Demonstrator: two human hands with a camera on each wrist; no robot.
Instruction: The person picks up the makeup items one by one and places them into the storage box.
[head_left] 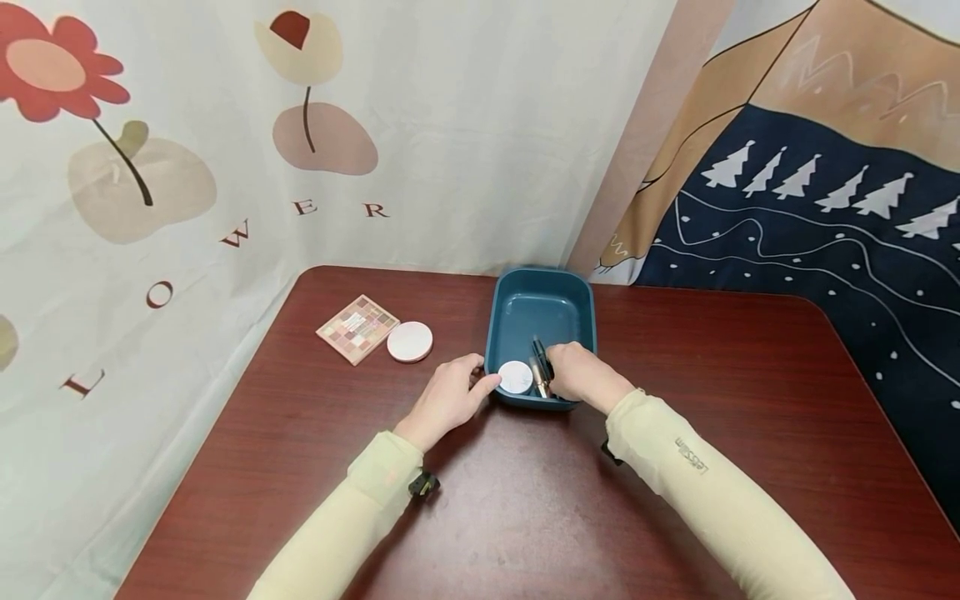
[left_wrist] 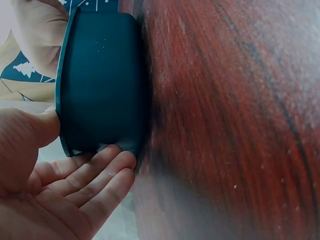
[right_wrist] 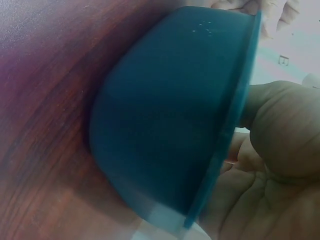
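Observation:
A dark blue plastic bin (head_left: 513, 300) stands on the table, and my left hand (head_left: 448, 398) holds its front left corner. In the left wrist view, the left thumb lies at the rim and the fingers (left_wrist: 107, 175) rest against the outer wall. My right hand (head_left: 581, 372) reaches over the right rim, fingers down inside, pinching a slim black cosmetic tube (head_left: 540, 350). Those fingertips are hidden behind the wall in the right wrist view. Beside the tube in the bin lie a gold-and-black lipstick-like tube (head_left: 537, 380) and a round white compact (head_left: 516, 377).
Left of the bin, an eyeshadow palette (head_left: 357, 329) lies on the reddish-brown table (head_left: 712, 375) with a round white-topped compact (head_left: 410, 342) at its corner. A flower-print curtain (head_left: 465, 125) hangs behind the table, and a dark tree-print cloth (head_left: 825, 225) hangs at the right.

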